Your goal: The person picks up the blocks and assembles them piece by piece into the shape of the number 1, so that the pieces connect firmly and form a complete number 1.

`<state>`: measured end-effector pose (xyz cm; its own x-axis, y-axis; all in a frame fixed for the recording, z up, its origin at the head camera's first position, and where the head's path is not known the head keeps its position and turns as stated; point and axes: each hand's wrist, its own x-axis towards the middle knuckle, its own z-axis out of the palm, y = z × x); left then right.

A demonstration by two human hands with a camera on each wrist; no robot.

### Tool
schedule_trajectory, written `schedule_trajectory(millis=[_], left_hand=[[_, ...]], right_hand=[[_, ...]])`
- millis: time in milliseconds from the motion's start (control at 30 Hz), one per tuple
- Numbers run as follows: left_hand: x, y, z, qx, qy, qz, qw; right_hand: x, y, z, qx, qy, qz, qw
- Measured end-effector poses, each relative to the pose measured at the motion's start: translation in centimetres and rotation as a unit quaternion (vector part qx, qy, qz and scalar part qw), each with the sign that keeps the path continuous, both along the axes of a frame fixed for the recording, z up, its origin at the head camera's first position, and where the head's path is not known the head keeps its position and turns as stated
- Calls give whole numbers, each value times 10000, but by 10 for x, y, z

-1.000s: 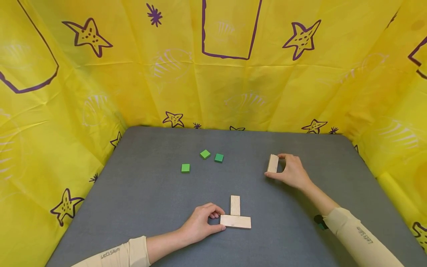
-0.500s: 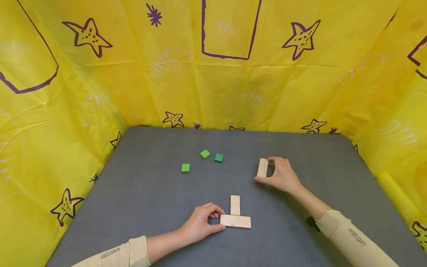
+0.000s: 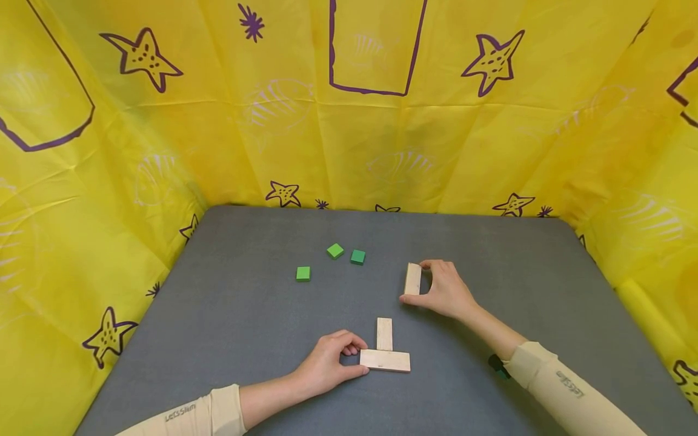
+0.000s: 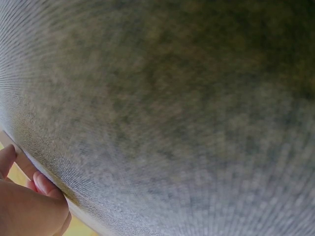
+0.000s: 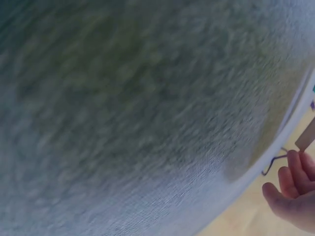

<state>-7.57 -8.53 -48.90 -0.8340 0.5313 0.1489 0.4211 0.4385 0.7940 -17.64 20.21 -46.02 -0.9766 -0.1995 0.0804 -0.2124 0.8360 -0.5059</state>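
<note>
In the head view my right hand [image 3: 448, 290] pinches a pale wooden block [image 3: 412, 279] by its two short ends, thumb on the near end, fingers on the far one. The right wrist view catches only a corner of this block [image 5: 306, 136] beside the fingers. My left hand [image 3: 329, 362] lies low at the left end of a second wooden block [image 3: 385, 360], which runs crosswise; thumb and forefinger pinch its near and far edges. A third wooden block [image 3: 384, 333] points away from the middle of that crosswise one, forming an upside-down T with it.
Two light green squares [image 3: 303, 274] [image 3: 335, 251] and a darker green square [image 3: 357, 257] lie farther back on the grey tabletop [image 3: 245, 315]. Yellow cloth [image 3: 371, 151] with sea-creature drawings walls the back and sides. A dark wrist device [image 3: 498, 366] hangs under the right sleeve.
My right hand has carried its wooden block leftward and a little nearer, toward the T of blocks. The left hand and the blocks by it keep their places.
</note>
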Motion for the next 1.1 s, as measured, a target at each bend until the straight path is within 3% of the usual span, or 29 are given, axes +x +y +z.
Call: schedule_trajectory(millis=[1100], left_hand=[[-2, 0, 1, -110, -148, -10, 9998]], right_hand=[[7, -43, -6, 282, -42, 515, 9983]])
